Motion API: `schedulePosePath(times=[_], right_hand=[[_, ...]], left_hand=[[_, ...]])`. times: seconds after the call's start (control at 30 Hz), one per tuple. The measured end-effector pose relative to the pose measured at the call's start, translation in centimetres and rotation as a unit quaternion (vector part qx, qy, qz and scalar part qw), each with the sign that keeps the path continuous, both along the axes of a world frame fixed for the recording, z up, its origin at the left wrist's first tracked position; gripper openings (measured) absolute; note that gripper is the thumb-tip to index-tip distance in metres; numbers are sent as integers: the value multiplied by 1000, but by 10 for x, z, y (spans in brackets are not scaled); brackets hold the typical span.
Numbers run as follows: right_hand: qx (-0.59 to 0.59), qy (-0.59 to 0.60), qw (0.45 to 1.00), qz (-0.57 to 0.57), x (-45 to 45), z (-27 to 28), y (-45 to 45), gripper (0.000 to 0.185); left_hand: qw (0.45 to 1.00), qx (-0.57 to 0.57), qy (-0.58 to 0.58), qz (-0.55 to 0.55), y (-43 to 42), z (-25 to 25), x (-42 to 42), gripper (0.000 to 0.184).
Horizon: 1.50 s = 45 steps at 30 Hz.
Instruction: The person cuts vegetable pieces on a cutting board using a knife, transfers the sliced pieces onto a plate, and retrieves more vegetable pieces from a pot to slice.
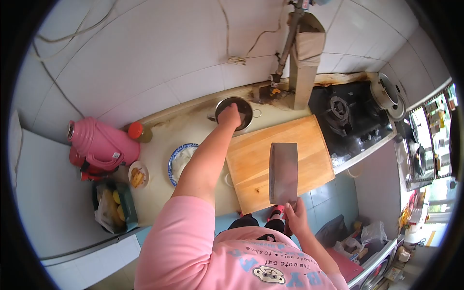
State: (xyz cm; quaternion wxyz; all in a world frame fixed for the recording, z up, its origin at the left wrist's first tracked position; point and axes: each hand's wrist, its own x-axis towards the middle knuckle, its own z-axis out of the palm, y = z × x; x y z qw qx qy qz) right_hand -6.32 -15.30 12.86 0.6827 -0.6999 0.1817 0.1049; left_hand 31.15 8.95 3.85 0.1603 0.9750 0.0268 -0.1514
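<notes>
I have the cleaver (283, 173) upright in my view over the cutting board (251, 166), its long axis running nearly 12 to 6, blade end at 12 and handle toward the body. The right hand (296, 216) is closed around that handle, with the thumb up by the heel of the blade. I can't tell from up here whether the steel touches the wood.

The relation that matters to me is between blade and pot (249, 115): the pot sits at about 11 o'clock from the cleaver, just beyond the board's far left corner. The left hand (230, 116) is the near one there, already dipped inside, its arm stretched up from 7 o'clock. Its fingers are hidden within the pot, so I can't say how far they are spread or whether they grip anything.

Taking the board as my dial, the blue-rimmed bowl (170, 166) of white food lies at 9, partly covered by the left forearm. Farther out that way are the small plate (146, 181) of yellowish pieces and the pink thermos (108, 145). The red-lidded jar (139, 132) is between 9 and 10, the green bin (128, 203) between 8 and 9, and the gas stove (355, 116) at 2.
</notes>
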Motion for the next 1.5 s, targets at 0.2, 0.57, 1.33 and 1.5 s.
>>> schedulePosePath(times=[0.2, 0.57, 1.33, 1.5], right_hand=[[-17, -9, 999, -42, -20, -5, -18, 18], [-30, -23, 998, -52, -12, -7, -23, 19], [-211, -65, 958, 181, 67, -43, -110, 15], [-309, -175, 891, 283, 88, -29, -119, 21]], left_hand=[[998, 33, 25, 55, -21, -8, 11, 40], [999, 4, 44, 10, -16, -4, -2, 29], [931, -329, 87, 132, -100, -61, -283, 42], [957, -254, 35, 133, -107, -30, -288, 39]])
